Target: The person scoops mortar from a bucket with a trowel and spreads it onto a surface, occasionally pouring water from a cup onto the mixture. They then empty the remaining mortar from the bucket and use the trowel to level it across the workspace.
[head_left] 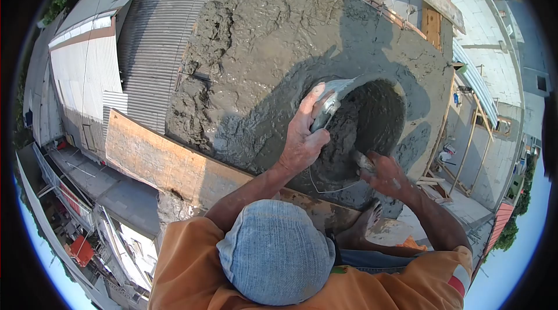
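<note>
Clasps the left side of the rim of a bucket [385, 109] with the left hand [303, 135], thumb and fingers narrowed on it, and closes the right hand [388, 176] around a short grey piece [365, 162] at the near right edge, too coated to identify. Has the bucket just ahead, between both hands, mouth in view and wet grey within, a thin wire [318, 192] looping nearby. Faces, beyond it, spread grey mortar [261, 37] bordered by a corrugated roof [168, 31].
</note>
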The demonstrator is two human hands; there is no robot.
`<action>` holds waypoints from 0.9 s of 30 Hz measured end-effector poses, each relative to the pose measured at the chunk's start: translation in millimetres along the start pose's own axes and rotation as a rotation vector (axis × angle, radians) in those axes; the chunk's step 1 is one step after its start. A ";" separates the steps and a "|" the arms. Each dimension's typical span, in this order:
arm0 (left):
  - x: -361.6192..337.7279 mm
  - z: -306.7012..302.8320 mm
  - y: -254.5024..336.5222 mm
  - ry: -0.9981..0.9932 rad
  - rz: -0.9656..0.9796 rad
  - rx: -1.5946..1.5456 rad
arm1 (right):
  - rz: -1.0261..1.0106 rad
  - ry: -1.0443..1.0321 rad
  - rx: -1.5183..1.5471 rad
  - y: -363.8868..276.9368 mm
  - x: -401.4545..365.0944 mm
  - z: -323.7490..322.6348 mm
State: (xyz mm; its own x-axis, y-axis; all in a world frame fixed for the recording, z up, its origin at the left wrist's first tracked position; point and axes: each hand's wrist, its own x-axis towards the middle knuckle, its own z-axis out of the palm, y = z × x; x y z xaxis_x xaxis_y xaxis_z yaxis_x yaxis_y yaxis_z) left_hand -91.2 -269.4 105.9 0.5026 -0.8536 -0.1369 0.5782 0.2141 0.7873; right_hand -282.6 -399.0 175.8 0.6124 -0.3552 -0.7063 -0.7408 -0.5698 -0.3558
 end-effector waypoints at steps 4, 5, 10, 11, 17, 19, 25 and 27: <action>9.7 -15.2 5.0 0.070 -0.012 -0.057 | -0.044 -0.019 0.068 -14.3 1.6 -28.0; 11.9 -20.9 7.1 0.106 0.023 -0.039 | -0.032 -0.035 0.070 -15.8 2.9 -34.5; 7.8 -49.5 7.2 0.072 -0.016 -0.187 | -0.038 0.009 0.141 -25.4 1.3 -63.6; 3.6 -52.8 6.3 0.085 0.041 -0.210 | -0.001 0.027 0.156 -29.9 -0.3 -71.9; -100.0 -147.7 47.6 0.482 0.166 0.954 | -0.019 0.031 -0.030 -66.4 4.6 -135.7; -133.0 -170.8 62.2 0.639 0.005 1.237 | -0.040 0.001 -0.095 -92.9 18.4 -155.2; -197.4 -232.0 30.0 0.764 0.150 1.533 | -0.317 0.038 -0.460 -171.6 110.5 -169.5; -197.1 -229.8 28.3 0.771 0.114 1.580 | -0.337 -0.008 -0.447 -189.1 153.0 -157.3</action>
State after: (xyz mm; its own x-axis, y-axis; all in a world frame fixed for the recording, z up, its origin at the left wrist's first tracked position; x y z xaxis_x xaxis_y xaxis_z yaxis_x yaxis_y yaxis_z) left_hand -26.2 14.0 17.0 0.9241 -0.3699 0.0962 -0.3629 -0.7703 0.5243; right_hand -5.4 -462.1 231.4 0.7916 -0.0939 -0.6037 -0.3139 -0.9102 -0.2701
